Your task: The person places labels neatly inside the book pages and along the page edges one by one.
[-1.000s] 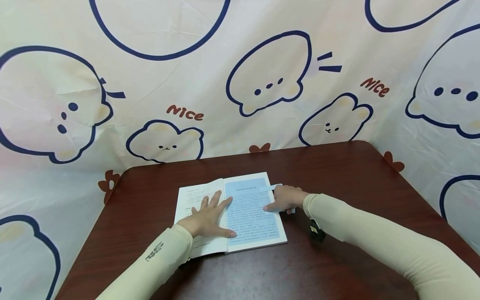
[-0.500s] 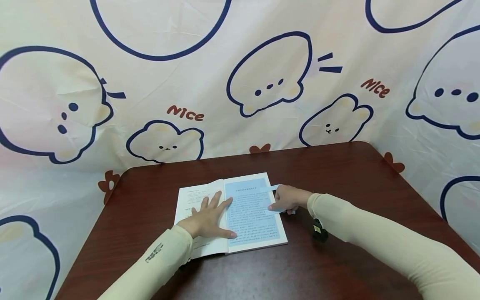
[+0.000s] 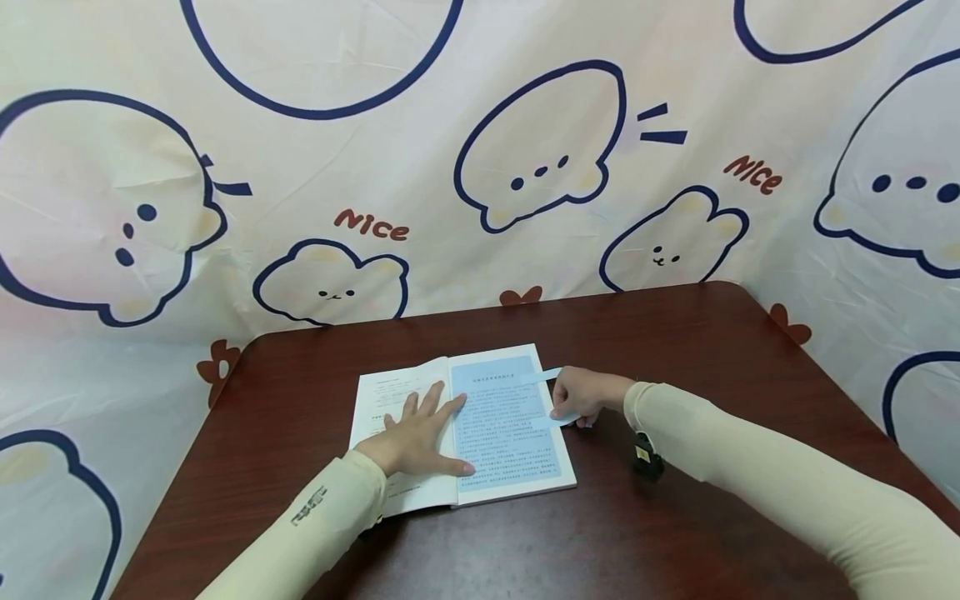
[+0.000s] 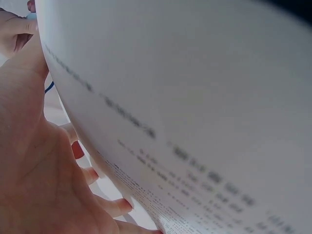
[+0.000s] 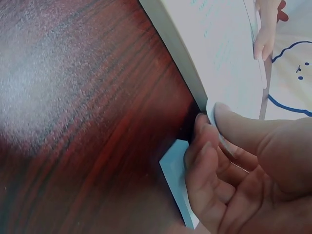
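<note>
An open book (image 3: 512,450) lies on the table, with print on a white left page and a blue right page. My left hand (image 3: 416,437) rests with spread fingers across the left page and the fold. At the right page's outer edge, my right hand (image 3: 581,393) pinches a light blue paper strip (image 3: 551,422) between thumb and fingers. A second light blue strip (image 3: 542,377) overlaps the page edge just above it. In the right wrist view, a folded light blue piece (image 5: 176,181) sticks out beside the curled fingers; its inner end is hidden.
The dark reddish-brown table (image 3: 645,333) extends around the book. Behind it and at both sides hangs a pale cloth (image 3: 480,267) printed with cartoon bears. A black wrist camera (image 3: 647,457) sits under the right sleeve.
My right hand has shifted slightly right, its thumb sliding from the page to the edge. More of the lower blue strip shows across the page. The left hand and book stay put.
</note>
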A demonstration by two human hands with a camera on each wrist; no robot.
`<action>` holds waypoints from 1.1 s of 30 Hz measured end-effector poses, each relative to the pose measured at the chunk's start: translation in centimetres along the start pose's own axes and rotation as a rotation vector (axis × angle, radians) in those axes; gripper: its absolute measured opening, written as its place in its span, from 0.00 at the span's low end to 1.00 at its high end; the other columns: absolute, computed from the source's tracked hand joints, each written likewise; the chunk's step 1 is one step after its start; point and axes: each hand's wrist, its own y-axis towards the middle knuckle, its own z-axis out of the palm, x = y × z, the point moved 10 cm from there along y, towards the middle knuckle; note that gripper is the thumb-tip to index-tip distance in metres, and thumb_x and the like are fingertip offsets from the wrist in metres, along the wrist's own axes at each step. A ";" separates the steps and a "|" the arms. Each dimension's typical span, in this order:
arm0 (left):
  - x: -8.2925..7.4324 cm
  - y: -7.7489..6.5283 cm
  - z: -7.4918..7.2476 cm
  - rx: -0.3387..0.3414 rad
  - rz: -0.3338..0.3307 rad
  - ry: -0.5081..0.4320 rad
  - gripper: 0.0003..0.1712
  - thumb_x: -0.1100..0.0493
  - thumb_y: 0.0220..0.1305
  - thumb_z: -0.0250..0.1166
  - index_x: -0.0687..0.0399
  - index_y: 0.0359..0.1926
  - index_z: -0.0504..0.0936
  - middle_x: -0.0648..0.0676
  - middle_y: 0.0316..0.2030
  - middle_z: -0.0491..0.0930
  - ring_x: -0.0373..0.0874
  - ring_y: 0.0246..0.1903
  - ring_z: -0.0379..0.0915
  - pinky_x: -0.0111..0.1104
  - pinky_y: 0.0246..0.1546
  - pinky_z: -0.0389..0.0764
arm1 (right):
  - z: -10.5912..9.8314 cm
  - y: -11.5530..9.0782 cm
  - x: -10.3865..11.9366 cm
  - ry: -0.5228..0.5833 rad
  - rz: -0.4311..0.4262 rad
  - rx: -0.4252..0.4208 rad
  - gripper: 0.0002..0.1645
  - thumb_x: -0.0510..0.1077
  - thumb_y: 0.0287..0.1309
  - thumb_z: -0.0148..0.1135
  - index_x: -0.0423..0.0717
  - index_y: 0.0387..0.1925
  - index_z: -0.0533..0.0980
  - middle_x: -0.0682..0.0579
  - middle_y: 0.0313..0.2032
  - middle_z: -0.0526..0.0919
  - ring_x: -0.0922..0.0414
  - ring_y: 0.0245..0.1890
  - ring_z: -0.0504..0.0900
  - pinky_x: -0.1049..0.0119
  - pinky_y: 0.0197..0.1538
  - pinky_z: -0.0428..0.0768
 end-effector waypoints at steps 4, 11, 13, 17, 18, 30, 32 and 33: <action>0.0 0.0 0.0 0.000 0.000 -0.002 0.65 0.27 0.46 0.74 0.36 0.80 0.52 0.59 0.82 0.36 0.74 0.78 0.34 0.80 0.63 0.45 | -0.2 -0.2 -0.1 0.022 -0.003 0.019 0.10 0.34 0.64 0.65 0.39 0.25 0.81 0.46 0.21 0.84 0.61 0.15 0.78 0.69 0.24 0.81; 0.0 -0.1 -0.1 -0.003 -0.004 0.005 0.66 0.26 0.46 0.74 0.37 0.80 0.52 0.59 0.82 0.36 0.74 0.78 0.34 0.80 0.63 0.46 | -0.3 -0.4 -0.2 0.022 0.003 0.039 0.11 0.38 0.63 0.66 0.42 0.25 0.81 0.49 0.21 0.82 0.62 0.15 0.77 0.71 0.22 0.78; 0.0 -0.1 -0.1 -0.004 -0.005 0.010 0.66 0.26 0.46 0.74 0.37 0.80 0.52 0.59 0.82 0.37 0.74 0.78 0.35 0.80 0.63 0.46 | -0.2 -0.4 -0.1 0.009 -0.006 0.038 0.12 0.41 0.62 0.68 0.43 0.23 0.80 0.51 0.20 0.81 0.61 0.15 0.77 0.71 0.22 0.76; 0.0 0.0 -0.1 -0.005 -0.006 0.017 0.66 0.26 0.45 0.74 0.37 0.80 0.52 0.60 0.82 0.37 0.75 0.78 0.35 0.80 0.63 0.47 | -0.1 -0.2 0.0 -0.040 -0.009 0.002 0.17 0.46 0.59 0.71 0.47 0.20 0.76 0.57 0.17 0.75 0.61 0.16 0.76 0.71 0.23 0.74; 0.0 0.0 -0.1 -0.004 -0.006 0.017 0.65 0.26 0.45 0.74 0.37 0.80 0.52 0.60 0.82 0.37 0.75 0.78 0.35 0.80 0.63 0.47 | 0.0 -0.1 0.0 -0.060 -0.003 -0.010 0.18 0.47 0.59 0.72 0.48 0.18 0.75 0.58 0.16 0.74 0.61 0.15 0.76 0.71 0.23 0.73; -0.1 0.0 0.0 0.007 -0.005 0.026 0.65 0.26 0.46 0.73 0.37 0.80 0.52 0.60 0.82 0.36 0.75 0.77 0.36 0.80 0.63 0.47 | 0.1 0.3 0.1 -0.203 0.152 -0.095 0.23 0.63 0.56 0.71 0.50 0.22 0.79 0.55 0.20 0.82 0.59 0.19 0.76 0.66 0.26 0.68; -0.1 0.0 0.0 0.009 -0.006 0.028 0.65 0.26 0.46 0.73 0.37 0.80 0.52 0.61 0.82 0.36 0.76 0.77 0.36 0.80 0.63 0.47 | 0.1 0.4 0.0 -0.204 0.169 -0.086 0.23 0.63 0.56 0.71 0.50 0.23 0.80 0.55 0.20 0.83 0.59 0.19 0.76 0.67 0.26 0.68; -0.2 0.0 -0.1 0.010 -0.006 0.028 0.65 0.26 0.46 0.73 0.37 0.80 0.52 0.61 0.82 0.37 0.76 0.77 0.36 0.80 0.63 0.47 | 0.1 0.4 0.0 -0.204 0.175 -0.082 0.23 0.63 0.56 0.71 0.49 0.23 0.80 0.55 0.20 0.82 0.59 0.19 0.76 0.67 0.26 0.68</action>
